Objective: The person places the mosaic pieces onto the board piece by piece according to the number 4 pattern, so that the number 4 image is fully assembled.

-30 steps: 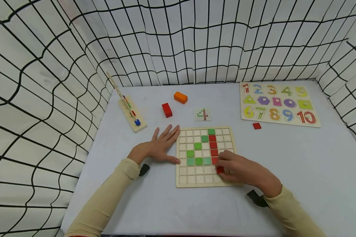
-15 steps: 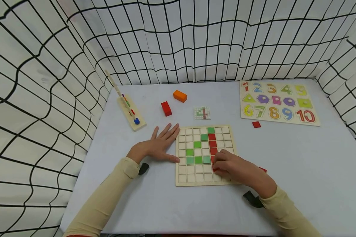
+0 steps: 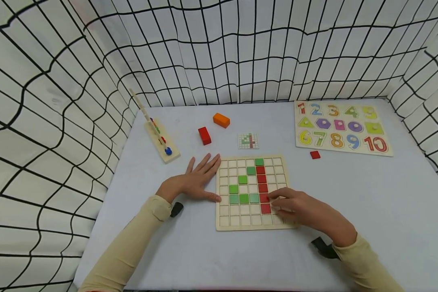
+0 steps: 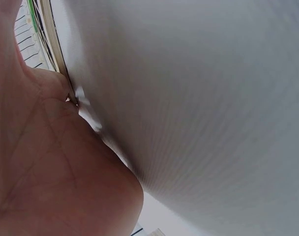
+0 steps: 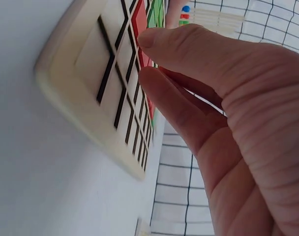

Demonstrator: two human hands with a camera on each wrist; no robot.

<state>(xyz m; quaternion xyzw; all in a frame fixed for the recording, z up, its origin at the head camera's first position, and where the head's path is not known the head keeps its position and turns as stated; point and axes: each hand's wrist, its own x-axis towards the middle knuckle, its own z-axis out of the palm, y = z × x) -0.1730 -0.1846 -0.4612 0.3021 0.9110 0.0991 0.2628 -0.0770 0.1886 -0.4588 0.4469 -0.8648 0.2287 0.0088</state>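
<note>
A wooden grid board [image 3: 235,220] lies on the white table with green tiles [image 3: 243,198] forming a slanted shape. A column of red tiles [image 3: 261,179] runs down through it, ending at the lowest red tile [image 3: 265,209]. My left hand [image 3: 195,184] lies flat with fingers spread, its fingertips and thumb at the board's left edge. My right hand [image 3: 301,207] hovers over the board's lower right, fingers loosely bent beside the two lowest red tiles. In the right wrist view, thumb and index fingertip stand apart with nothing between them.
Behind the board lie a small pattern card [image 3: 248,141], a red block [image 3: 205,136] and an orange block [image 3: 221,120]. A number puzzle [image 3: 344,127] sits back right, a loose red tile [image 3: 315,155] before it. A wooden bead toy [image 3: 162,140] stands left. Black netting surrounds the table.
The right hand has pressed down the lowest red tile, let go of it and drawn back to the right with its fingers loosened. The left hand has stayed put.
</note>
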